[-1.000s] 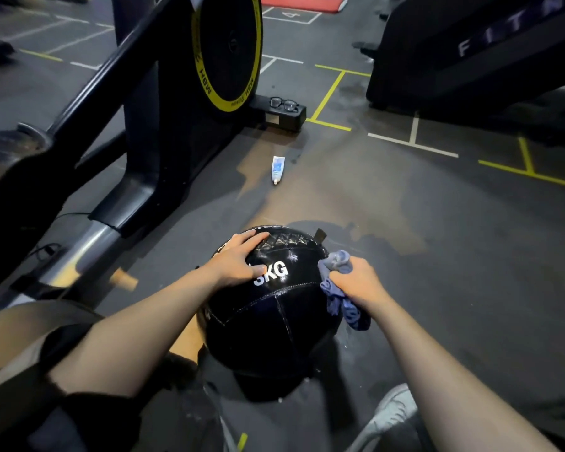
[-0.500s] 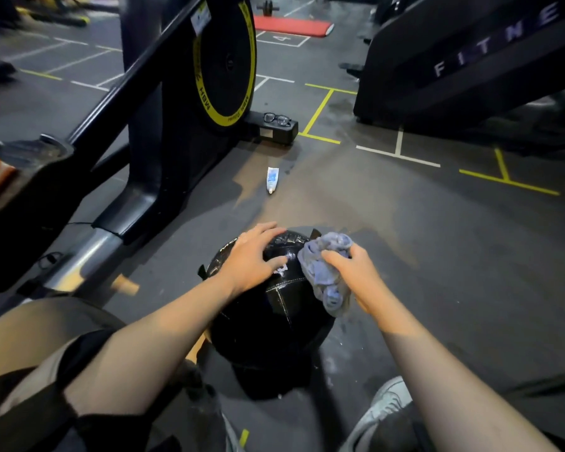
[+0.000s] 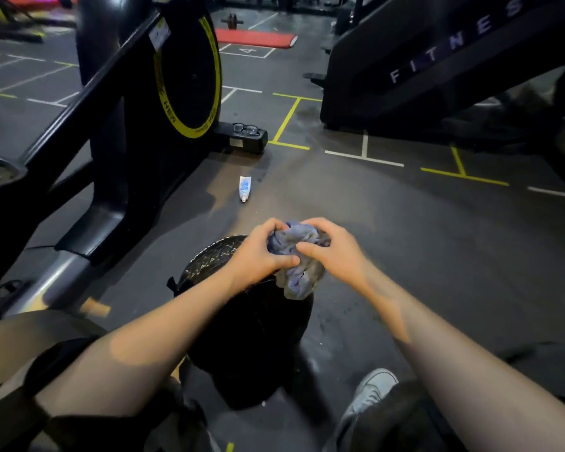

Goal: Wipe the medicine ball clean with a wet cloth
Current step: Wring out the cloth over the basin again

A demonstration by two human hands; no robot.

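Note:
A black medicine ball point(image 3: 242, 327) rests on the dark gym floor between my legs, its textured top panel facing up. Above its far upper side I hold a bunched blue-grey cloth point(image 3: 299, 272) with both hands. My left hand point(image 3: 261, 252) grips the cloth's left part and my right hand point(image 3: 331, 252) grips its right part. The cloth's lower end hangs down onto the ball's top right. My arms hide much of the ball's upper face.
A black exercise bike with a yellow-ringed flywheel point(image 3: 185, 76) stands to the left; glasses point(image 3: 246, 128) lie on its base. A small white tube point(image 3: 244, 188) lies on the floor ahead. A large black fitness machine point(image 3: 437, 66) is at the back right. My grey shoe point(image 3: 372, 391) is lower right.
My left hand left the ball's top and joined my right hand on the cloth. Both hands now bunch the cloth above the ball. The camera view tilted up slightly.

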